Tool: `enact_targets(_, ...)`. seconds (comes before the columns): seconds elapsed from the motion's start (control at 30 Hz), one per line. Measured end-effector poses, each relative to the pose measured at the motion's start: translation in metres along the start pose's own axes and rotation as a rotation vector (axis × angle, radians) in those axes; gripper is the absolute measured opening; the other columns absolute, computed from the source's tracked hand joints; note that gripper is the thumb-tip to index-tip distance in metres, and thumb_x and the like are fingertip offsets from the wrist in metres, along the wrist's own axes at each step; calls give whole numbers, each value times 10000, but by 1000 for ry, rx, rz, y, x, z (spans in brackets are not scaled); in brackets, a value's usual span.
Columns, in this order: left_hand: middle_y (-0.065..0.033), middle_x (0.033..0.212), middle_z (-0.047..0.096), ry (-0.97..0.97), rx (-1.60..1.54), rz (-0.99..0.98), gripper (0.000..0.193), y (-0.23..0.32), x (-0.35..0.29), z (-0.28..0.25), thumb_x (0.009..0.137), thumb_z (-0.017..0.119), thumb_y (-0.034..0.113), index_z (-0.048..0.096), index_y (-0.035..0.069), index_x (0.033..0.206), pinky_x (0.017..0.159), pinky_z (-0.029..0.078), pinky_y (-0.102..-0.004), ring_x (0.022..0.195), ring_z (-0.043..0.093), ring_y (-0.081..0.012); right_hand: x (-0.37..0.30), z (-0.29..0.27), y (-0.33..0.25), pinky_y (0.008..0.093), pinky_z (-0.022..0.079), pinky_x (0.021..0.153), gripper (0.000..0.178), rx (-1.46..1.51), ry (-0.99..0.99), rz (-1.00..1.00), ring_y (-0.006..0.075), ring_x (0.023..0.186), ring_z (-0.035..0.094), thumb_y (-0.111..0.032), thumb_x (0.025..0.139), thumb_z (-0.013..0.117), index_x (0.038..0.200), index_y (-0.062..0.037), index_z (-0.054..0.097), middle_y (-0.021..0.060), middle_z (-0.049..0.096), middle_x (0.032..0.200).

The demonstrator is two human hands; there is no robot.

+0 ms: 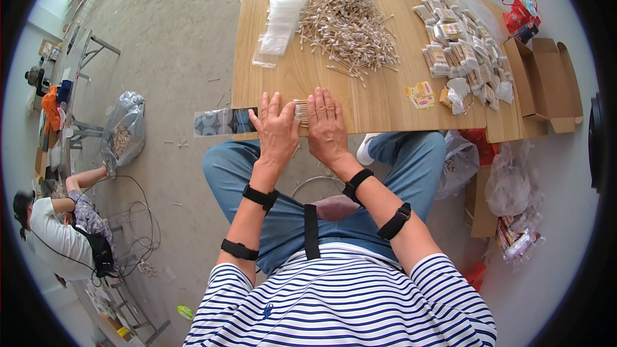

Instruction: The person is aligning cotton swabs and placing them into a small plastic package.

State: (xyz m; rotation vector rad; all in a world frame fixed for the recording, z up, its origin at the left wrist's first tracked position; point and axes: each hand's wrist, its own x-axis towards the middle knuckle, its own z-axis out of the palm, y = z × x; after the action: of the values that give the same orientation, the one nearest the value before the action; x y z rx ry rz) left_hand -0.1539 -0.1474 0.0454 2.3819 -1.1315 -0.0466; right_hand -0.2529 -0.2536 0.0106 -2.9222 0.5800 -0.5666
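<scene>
A small row of cotton swabs (301, 112) lies near the front edge of the wooden surface (379, 108), in the narrow gap between the two hands. It looks pale, cream to white, its thin sticks packed closely side by side; the fingers cover part of it, so the count cannot be told. The left hand (277, 130) is palm down with fingers stretched out and a little spread, unclenched, along the row's left side; the right hand (326, 126) lies flat at its right, fingers straight and close together, likewise not clenched. Just left of the left hand, a dark patterned strip (217, 123) juts over the edge. Beyond the hands rises a loose heap of swabs (350, 24), tips pointing every way, with flat clear bags (280, 26) at its left. Farther right are yellow cards (421, 95), a pile of packed swabs (461, 48) and an open cardboard box (545, 78).
</scene>
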Motion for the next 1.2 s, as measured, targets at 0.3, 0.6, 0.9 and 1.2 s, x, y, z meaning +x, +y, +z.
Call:
enact_targets(0.3, -167, 1335, 560, 56, 20, 55, 209, 0, 19, -1, 879, 667, 116, 691, 86, 1084, 1132, 198, -684, 1379, 408, -371, 0, -2, 1, 512, 239, 1206, 632, -2, 13, -1, 403, 1467, 326, -76, 844, 552, 1438, 89, 411, 275, 380, 1533)
enact_targets(0.6, -108, 895, 621, 22, 100, 206, 30, -7, 60, 4, 842, 635, 83, 658, 89, 823, 1060, 338, -592, 997, 582, -333, -1, -3, -1, 499, 233, 1215, 619, 12, -10, 29, 376, 1475, 329, -110, 873, 541, 1454, 62, 415, 259, 376, 1546)
enact_targets(0.9, -120, 920, 650, -169, 335, 375, 55, -5, 79, -9, 831, 597, 55, 622, 61, 879, 1075, 338, -602, 1013, 617, -334, -1, -3, -1, 501, 218, 1226, 593, 19, -26, 37, 378, 1485, 310, -128, 907, 499, 1457, 73, 410, 264, 365, 1554)
enact_targets(1.2, -133, 927, 658, -37, 399, 329, 84, -19, 100, 3, 828, 575, 35, 591, 48, 910, 1083, 351, -561, 1028, 622, -332, 0, -6, -2, 493, 232, 1221, 578, 2, -26, 36, 378, 1478, 322, -140, 915, 486, 1449, 74, 423, 269, 371, 1549)
